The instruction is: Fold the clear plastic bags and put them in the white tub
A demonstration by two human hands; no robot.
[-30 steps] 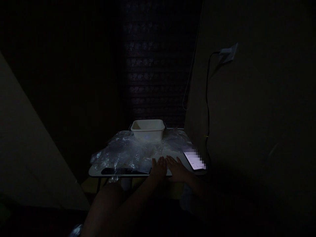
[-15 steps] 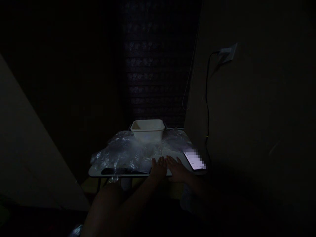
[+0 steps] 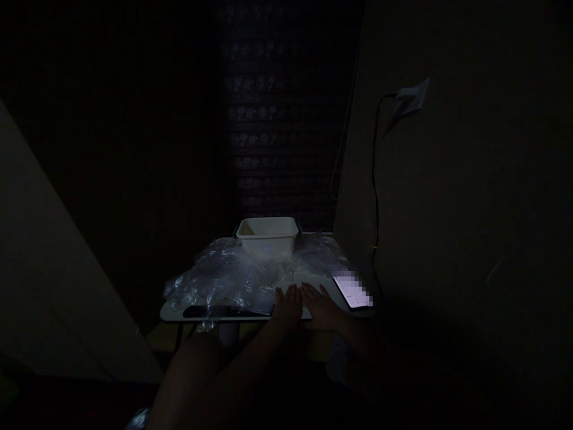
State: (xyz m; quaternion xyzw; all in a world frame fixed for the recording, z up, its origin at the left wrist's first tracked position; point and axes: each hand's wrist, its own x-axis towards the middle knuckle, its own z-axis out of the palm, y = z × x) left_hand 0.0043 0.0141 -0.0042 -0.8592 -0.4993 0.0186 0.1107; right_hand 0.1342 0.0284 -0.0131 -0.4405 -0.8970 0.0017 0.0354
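"Both the left hand (image 3: 287,303) and the right hand (image 3: 320,304) lie palm down at the near edge of the table (image 3: 171,312). Gripping anything?"

"Nothing that I can see: fingers stretched out, tips nearly meeting. It's too dark to tell whether something thin lies beneath."

"And the clear plastic (image 3: 224,270)?"

"Spread over the table, just beyond the fingers and off to their left, around the white tub (image 3: 268,245) at the back."

"Any advice?"

"Rest both palms lightly and evenly, and mind the phone (image 3: 350,291) just beside the right hand."
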